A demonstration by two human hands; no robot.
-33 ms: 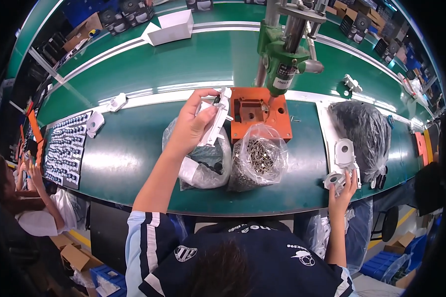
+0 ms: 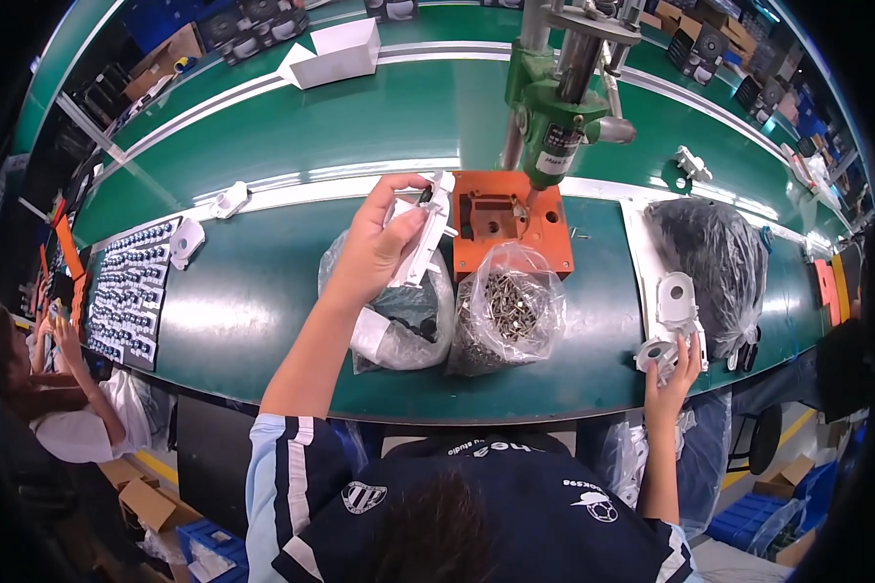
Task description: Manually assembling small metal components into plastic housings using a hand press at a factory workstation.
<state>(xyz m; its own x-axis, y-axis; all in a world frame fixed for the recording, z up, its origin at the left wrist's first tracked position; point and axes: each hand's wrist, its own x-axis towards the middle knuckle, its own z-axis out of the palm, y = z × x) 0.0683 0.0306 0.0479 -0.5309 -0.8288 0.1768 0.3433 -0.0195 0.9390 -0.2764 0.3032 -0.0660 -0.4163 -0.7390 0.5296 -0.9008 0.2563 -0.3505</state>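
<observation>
My left hand is closed on a white plastic housing, held tilted above an open clear bag of dark small parts and beside an orange fixture block. A small black piece shows by the thumb at the housing's top. At the right, my right hand has its thumb and fingers around a white plastic part with a round opening. A similar white part lies just beyond those fingers. A clear bag full of metal screws stands in front of the fixture.
A green press rises over the fixture. Loose screws lie beside it. A large dark plastic bag sits at the right. At the left are a tray of small assemblies and another person. A white box stands far back.
</observation>
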